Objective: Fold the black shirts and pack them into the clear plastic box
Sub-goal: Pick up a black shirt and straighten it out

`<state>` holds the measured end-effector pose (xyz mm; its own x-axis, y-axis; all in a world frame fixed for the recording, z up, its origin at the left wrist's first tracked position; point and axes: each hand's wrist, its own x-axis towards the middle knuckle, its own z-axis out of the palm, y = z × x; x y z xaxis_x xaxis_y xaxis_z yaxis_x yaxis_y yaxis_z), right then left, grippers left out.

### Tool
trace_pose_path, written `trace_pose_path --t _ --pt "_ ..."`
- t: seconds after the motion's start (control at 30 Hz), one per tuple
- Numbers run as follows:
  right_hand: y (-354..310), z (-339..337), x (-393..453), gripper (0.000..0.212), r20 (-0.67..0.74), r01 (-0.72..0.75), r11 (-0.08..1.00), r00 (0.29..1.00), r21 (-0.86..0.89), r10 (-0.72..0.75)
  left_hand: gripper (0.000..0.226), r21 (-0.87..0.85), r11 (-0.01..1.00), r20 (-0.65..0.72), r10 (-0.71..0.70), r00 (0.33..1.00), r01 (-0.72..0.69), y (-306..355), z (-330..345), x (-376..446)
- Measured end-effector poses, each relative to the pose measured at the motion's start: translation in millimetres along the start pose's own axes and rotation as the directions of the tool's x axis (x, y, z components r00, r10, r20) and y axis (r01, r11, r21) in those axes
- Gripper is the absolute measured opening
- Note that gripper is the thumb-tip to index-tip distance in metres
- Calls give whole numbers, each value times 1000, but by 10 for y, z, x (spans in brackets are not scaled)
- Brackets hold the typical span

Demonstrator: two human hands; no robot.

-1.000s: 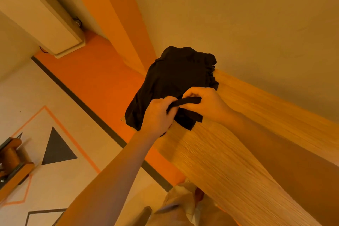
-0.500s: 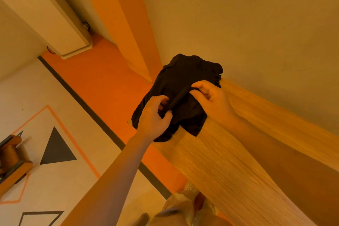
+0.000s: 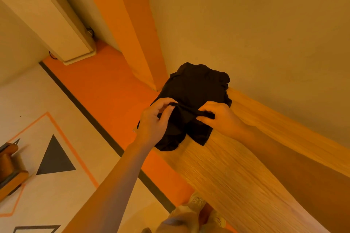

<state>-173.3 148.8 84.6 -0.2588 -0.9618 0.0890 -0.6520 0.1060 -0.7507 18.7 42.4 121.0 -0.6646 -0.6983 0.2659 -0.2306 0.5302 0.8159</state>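
1. My left hand (image 3: 155, 119) pinches the black shirt (image 3: 191, 100) at one end of a taut hem strip; my right hand (image 3: 221, 117) pinches the other end.
2. Shirt sits bunched on the far corner of the bench (image 3: 236, 176), part hanging off the edge.
3. Looks soft, light, floppy; best held by the hem or shoulders.
4. Bare wood nearer me for spreading; wall (image 3: 246, 34) close behind. Box not visible.
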Motion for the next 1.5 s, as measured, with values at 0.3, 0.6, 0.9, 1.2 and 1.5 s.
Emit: trace_pose_path --t 0.3,0.6,0.9,1.2,1.5 --pt "-61 31 61 19 -108 -44 995 993 92 54 33 224 959 78 160 984 -173 -246 -300 -117" --pt "-285 -79 277 15 -127 -7 998 992 65 15 16 254 952 -254 -104 962 170 -152 -324 -22" --pt "-226 -336 440 9 -277 -102 995 955 21 104 30 284 901 -243 -262 934 327 -91 -755 235" --pt "-116 -403 510 22 -311 -171 977 942 -130 124 18 204 937 -379 -192 905 285 96 -974 488" --pt "-300 -497 523 21 -465 -122 986 870 114 162 10 219 947 -295 -163 941 233 87 -1028 685"
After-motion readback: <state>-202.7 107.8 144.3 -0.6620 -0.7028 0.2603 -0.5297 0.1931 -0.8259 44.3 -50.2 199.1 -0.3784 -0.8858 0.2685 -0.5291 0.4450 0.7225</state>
